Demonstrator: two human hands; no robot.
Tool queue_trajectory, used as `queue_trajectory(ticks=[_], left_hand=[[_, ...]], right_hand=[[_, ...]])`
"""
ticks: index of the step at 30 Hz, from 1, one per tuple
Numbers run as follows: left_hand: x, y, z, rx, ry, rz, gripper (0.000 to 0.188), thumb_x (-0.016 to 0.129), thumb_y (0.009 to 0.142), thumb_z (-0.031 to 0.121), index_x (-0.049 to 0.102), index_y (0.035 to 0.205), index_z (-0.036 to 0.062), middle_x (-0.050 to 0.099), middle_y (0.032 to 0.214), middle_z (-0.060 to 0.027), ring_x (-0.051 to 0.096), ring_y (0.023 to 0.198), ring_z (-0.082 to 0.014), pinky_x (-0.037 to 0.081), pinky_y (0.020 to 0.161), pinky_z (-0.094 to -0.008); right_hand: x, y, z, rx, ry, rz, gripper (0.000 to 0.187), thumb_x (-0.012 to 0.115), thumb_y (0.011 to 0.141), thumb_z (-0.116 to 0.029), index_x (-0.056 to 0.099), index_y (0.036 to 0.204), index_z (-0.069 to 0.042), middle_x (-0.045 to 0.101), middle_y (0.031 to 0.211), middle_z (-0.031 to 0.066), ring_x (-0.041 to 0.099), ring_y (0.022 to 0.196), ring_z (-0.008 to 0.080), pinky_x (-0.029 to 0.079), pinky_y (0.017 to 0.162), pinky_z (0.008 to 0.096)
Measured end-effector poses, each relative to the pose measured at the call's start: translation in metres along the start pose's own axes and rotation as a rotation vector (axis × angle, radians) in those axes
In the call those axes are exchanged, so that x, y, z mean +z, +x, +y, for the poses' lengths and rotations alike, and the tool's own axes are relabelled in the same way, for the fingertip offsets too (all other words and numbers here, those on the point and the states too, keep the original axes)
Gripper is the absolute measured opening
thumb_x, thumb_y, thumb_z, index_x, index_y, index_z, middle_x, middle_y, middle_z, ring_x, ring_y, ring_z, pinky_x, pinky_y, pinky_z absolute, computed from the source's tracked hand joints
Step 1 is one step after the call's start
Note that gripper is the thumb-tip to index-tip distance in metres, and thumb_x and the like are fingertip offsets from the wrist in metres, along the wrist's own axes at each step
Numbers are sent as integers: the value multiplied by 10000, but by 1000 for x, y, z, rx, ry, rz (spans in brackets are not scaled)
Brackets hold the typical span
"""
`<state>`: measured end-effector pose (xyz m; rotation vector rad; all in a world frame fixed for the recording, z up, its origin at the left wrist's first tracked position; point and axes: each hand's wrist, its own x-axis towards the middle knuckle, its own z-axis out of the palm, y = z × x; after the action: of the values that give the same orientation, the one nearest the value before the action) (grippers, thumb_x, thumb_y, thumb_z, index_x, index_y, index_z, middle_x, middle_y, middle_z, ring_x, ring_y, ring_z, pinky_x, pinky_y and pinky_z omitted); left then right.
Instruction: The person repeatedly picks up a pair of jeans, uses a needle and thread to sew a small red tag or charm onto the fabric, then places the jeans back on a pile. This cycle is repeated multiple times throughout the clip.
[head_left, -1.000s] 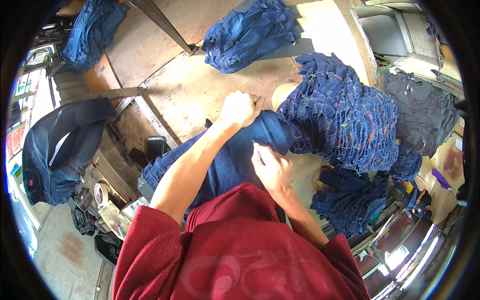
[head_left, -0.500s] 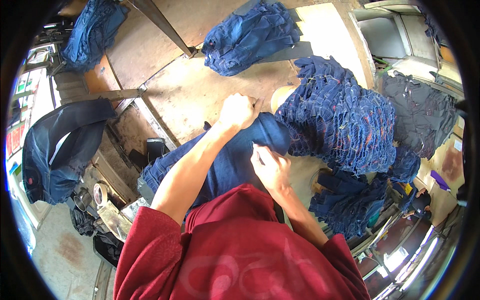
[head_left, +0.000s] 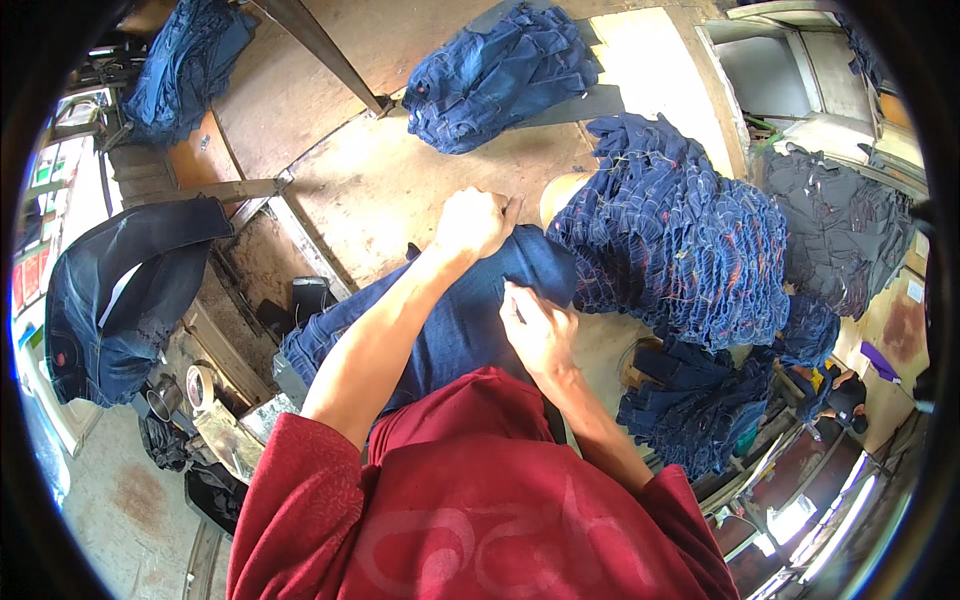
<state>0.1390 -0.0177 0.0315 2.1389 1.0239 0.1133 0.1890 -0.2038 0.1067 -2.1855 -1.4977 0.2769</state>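
Blue denim fabric (head_left: 450, 340) lies flattened before the maroon shirt (head_left: 480, 480) — left hand (head_left: 478, 222) fisted at its far edge, seemingly to steady it, right hand (head_left: 540, 328) curled in a pinch over it — what each grips is hidden.

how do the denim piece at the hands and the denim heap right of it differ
The denim piece is mostly smooth; the denim heap is ridged with layered edges. The denim heap shows loose threads and reddish flecks; the denim piece shows none plainly. Both are blue.
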Motion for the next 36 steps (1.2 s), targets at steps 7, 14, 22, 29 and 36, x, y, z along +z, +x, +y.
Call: queue_trajectory(ticks=[7,14,22,29,36], left_hand=[[4,-1,-2,-10,12,-3,505,631,1061,411,804,741,62,727,707,-236,755,675,-409,632,707,-497],[3,-1,-2,1,28,16,510,624,1067,409,800,734,66,727,702,-227,751,674,-417,630,712,-507],[-19,-8,7,37,2,-138,568,656,1042,544,792,861,23,747,795,-251,765,783,-399,610,791,-500],[-141,-137,-59,-93,-162,-280,800,880,860,596,684,1417,56,771,1284,-202,742,1196,-306,562,1063,-464],[-158,-193,-115,-99,-328,-406,622,862,941,448,739,1380,25,833,1099,-183,802,982,-265,597,944,-384]], right_hand=[[-3,-6,1,3,-70,-126,57,792,948,-118,752,987,-129,705,664,44,703,536,224,574,504,373],[2,-6,2,27,-85,-111,93,784,953,-146,749,1037,-128,712,659,43,713,542,249,583,501,411],[-31,-13,32,441,537,67,144,754,1046,-114,750,1180,-62,778,764,83,746,680,122,548,599,317],[-65,-45,58,561,687,55,168,701,1085,-97,700,1205,21,695,790,35,621,667,64,501,604,254],[-28,-46,-63,145,521,-31,249,773,976,-55,752,1219,-106,829,931,93,809,751,221,627,662,351]])
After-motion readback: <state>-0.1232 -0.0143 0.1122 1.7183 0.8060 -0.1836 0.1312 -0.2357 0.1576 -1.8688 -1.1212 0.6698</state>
